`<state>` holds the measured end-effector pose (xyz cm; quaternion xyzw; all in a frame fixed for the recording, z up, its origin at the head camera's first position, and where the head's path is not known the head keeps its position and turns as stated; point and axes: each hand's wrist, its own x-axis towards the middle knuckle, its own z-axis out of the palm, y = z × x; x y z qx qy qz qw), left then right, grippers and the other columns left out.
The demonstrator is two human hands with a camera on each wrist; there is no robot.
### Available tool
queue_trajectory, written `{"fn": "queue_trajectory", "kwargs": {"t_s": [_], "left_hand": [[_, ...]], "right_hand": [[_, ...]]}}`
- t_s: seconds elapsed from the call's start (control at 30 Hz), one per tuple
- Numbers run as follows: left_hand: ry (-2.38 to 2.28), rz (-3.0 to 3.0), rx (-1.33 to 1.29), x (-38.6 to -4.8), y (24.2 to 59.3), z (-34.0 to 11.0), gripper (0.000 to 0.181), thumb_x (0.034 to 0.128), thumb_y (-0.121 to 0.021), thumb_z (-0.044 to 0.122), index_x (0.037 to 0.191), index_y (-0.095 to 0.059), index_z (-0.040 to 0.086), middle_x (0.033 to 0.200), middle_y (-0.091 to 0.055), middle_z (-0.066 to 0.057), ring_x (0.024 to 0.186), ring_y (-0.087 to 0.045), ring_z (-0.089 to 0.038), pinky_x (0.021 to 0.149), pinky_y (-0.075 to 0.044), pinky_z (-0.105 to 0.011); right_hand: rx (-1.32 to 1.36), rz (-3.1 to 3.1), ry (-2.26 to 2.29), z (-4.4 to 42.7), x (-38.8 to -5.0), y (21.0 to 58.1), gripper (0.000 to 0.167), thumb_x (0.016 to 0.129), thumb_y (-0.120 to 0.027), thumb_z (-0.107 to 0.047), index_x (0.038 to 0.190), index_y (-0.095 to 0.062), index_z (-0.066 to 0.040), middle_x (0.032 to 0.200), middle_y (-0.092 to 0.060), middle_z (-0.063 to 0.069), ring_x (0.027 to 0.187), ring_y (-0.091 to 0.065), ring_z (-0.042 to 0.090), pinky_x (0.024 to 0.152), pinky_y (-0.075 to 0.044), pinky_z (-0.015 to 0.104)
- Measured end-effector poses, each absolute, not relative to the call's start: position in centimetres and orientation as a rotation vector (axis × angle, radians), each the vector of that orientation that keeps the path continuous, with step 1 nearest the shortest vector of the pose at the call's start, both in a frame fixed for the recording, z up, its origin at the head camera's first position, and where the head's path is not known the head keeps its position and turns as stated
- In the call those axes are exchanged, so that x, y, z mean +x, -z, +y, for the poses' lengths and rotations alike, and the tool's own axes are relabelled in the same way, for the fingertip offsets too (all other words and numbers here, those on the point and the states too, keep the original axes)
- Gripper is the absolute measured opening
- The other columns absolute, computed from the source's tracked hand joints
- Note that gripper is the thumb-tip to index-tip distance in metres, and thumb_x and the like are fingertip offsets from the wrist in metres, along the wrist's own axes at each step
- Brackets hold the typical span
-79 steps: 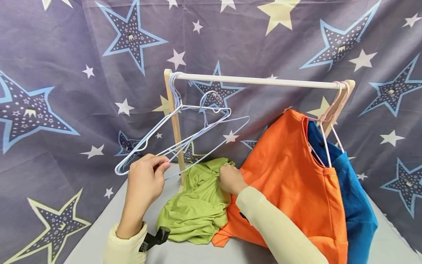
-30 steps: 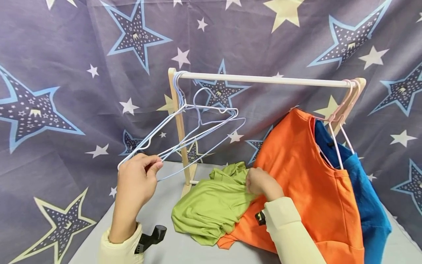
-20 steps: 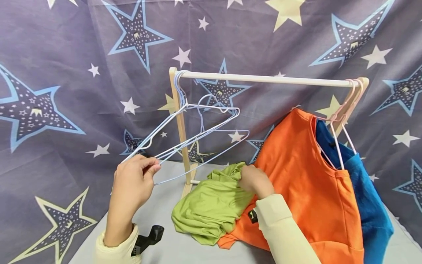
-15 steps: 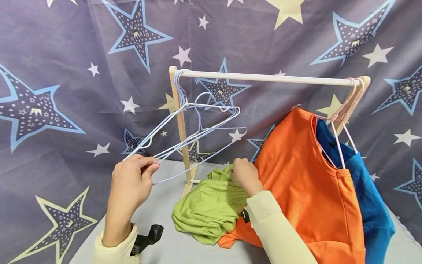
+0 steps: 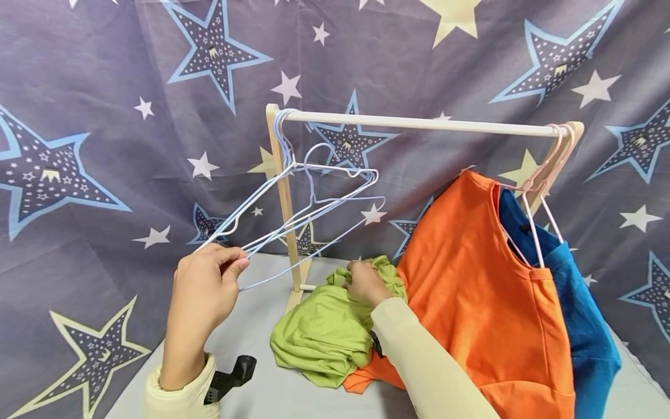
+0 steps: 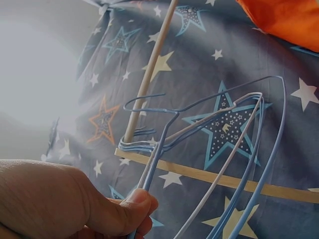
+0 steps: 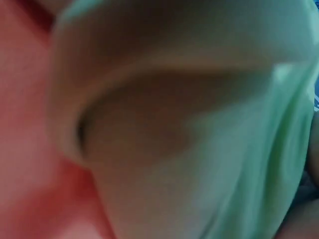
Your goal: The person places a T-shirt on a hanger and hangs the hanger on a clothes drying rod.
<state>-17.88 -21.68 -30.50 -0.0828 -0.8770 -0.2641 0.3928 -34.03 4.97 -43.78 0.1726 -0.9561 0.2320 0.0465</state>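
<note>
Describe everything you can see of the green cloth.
The green cloth is plain yellowish green, soft-looking, heaped in loose folds on the grey surface. The right hand touches its upper part, fingers partly hidden, so the grip is unclear. In the head view, its right side adjoins the orange garment.

In front of me stands a rack (image 5: 284, 195) of pale wood with a white bar (image 5: 429, 123) across its top, and near that bar's right end two pink hangers (image 5: 534, 233) hook over it, bearing an orange garment (image 5: 487, 302) on the side nearer me and a blue garment (image 5: 591, 331) just behind. Beneath them I see a light grey surface (image 5: 272, 401), and I face a creased purple-grey cloth (image 5: 94, 70) behind it all, printed with white and yellow stars (image 5: 455, 20) and larger blue-edged ones.
</note>
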Motion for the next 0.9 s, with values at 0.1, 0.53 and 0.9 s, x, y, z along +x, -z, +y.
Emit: {"fn": "queue_trajectory", "kwargs": {"t_s": [0.1, 0.53, 0.9], "left_hand": [[0.673, -2.236, -0.208, -17.9, 30.5, -21.6, 0.009, 0.0869, -0.077, 0.004, 0.082, -0.078, 0.011, 0.079, -0.069, -0.002, 0.064, -0.057, -0.022, 0.062, -0.041, -0.043], [0.661, -2.235, -0.227, -17.9, 30.5, -21.4, 0.007, 0.0864, -0.078, 0.004, 0.083, -0.079, 0.01, 0.079, -0.069, -0.002, 0.065, -0.057, -0.022, 0.062, -0.042, -0.043], [0.655, -2.245, -0.226, -17.9, 30.6, -21.7, 0.007, 0.0862, -0.078, 0.004, 0.085, -0.08, 0.01, 0.08, -0.07, -0.002, 0.066, -0.058, -0.023, 0.064, -0.042, -0.044]], "right_hand": [[0.544, -2.906, -0.693, 5.2, -34.1, 44.0, 0.017, 0.078, -0.068, 0.008, 0.088, -0.071, -0.005, 0.085, -0.067, 0.008, 0.078, -0.063, 0.024, 0.072, -0.054, 0.04], [0.267, -2.497, -0.944, 7.7, -33.1, 42.2, 0.011, 0.085, -0.063, 0.002, 0.083, -0.07, -0.006, 0.076, -0.068, 0.006, 0.076, -0.067, 0.03, 0.069, -0.055, 0.044], [-0.096, -2.631, -0.934, 10.7, -28.7, 40.7, 0.024, 0.084, -0.054, -0.002, 0.062, -0.052, -0.01, 0.059, -0.047, 0.004, 0.069, -0.057, 0.034, 0.065, -0.048, 0.047]]}}
